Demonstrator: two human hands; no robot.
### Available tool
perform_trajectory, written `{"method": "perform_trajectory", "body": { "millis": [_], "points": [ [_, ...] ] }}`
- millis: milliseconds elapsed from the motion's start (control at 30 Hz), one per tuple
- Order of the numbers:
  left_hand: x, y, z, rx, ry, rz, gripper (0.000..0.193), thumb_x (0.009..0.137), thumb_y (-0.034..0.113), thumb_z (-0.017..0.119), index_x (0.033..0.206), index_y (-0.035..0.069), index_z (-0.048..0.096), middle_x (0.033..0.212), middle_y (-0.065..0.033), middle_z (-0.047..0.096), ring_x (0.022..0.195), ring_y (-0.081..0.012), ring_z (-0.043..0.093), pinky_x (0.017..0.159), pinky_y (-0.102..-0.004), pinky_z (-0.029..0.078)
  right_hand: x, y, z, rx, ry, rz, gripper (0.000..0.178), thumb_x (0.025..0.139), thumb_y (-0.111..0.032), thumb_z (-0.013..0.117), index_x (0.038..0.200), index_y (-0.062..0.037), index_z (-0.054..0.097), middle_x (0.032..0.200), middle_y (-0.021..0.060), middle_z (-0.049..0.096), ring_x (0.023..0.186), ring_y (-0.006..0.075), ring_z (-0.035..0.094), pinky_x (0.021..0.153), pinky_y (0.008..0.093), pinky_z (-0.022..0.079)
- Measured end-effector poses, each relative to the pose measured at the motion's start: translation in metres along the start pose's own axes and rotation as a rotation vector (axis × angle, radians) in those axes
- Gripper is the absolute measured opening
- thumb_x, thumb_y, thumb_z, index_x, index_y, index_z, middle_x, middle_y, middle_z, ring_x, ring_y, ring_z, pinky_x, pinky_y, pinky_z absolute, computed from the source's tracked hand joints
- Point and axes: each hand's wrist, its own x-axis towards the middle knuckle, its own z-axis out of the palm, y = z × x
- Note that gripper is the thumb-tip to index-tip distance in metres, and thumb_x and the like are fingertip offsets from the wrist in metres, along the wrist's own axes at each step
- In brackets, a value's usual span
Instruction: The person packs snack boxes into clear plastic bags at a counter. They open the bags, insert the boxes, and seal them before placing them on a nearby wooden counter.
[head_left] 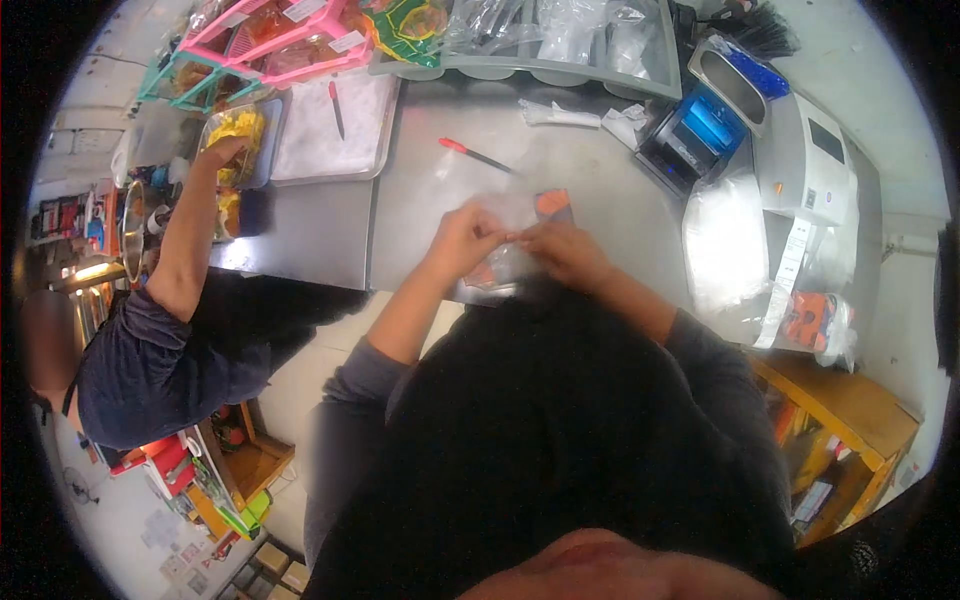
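Observation:
Both my hands meet over the steel table near its front edge. My left hand (468,240) is closed, thumb and fingers pinched at a clear plastic bag (514,212). From the other side, my right hand (565,250) pinches the same bag, its fingertips almost touching the left ones. Just beyond the right hand shows an orange and dark patterned piece (553,204). A similar orange patch (483,274) lies below the left hand; whether they are one packet I cannot tell. A red-capped marker (475,154) rests on the table beyond my hands.
A co-worker's arm (185,235) reaches into a clear container of yellow food (238,135) at the left. A grey divided bin (530,72) of plastic bags stands at the back. On the right are a blue-lit device (700,135), a white label printer (808,160) and stacked clear bags (725,245).

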Motion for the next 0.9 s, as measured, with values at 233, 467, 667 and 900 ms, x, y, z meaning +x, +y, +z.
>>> {"method": "perform_trajectory", "body": {
  "millis": [233, 467, 667, 900],
  "points": [
    [-0.001, 0.026, -0.009, -0.1, -0.045, -0.012, 0.056, 0.076, 0.004, 0.072, 0.123, 0.007, 0.041, 0.079, -0.0092, 0.069, 0.065, -0.0184, 0.063, 0.062, -0.0283, 0.049, 0.016, 0.005, 0.009, -0.123, -0.096, -0.031, 0.022, 0.082, -0.004, 0.063, 0.104, -0.0056, 0.062, 0.106, 0.0105, 0.065, 0.097, 0.0297, 0.061, 0.078, 0.0381, 0.05],
    [-0.024, 0.021, 0.035, 0.217, 0.438, 0.311, 0.045, 0.076, 0.006, 0.074, 0.112, 0.006, 0.047, 0.083, -0.0053, 0.069, 0.075, -0.0176, 0.062, 0.068, -0.0286, 0.047, 0.012, -0.015, 0.005, 0.192, 0.213, 0.453, 0.011, 0.086, -0.011, 0.067, 0.094, -0.0036, 0.068, 0.086, 0.0093, 0.069, 0.075, 0.0207, 0.066, 0.068, 0.0318, 0.051],
    [-0.021, 0.019, 0.052, -0.03, 0.468, 0.187, 0.026, 0.077, 0.007, 0.072, 0.101, 0.004, 0.062, 0.085, -0.0085, 0.068, 0.084, -0.0269, 0.064, 0.078, -0.0349, 0.048, 0.006, -0.001, 0.001, 0.412, 0.221, 0.454, 0.01, 0.085, -0.009, 0.068, 0.091, -0.0017, 0.068, 0.087, 0.005, 0.066, 0.079, 0.0114, 0.06, 0.072, 0.026, 0.048],
    [-0.022, 0.024, 0.046, 0.052, 0.465, 0.258, 0.011, 0.078, 0.004, 0.07, 0.089, 0.006, 0.071, 0.087, -0.0113, 0.068, 0.081, -0.0262, 0.065, 0.073, -0.0331, 0.05, 0.001, 0.005, 0.003, 0.453, 0.199, 0.468, 0.01, 0.086, -0.01, 0.068, 0.091, -0.0016, 0.067, 0.084, 0.0014, 0.064, 0.079, 0.0095, 0.058, 0.072, 0.0253, 0.047]
  ]
}}
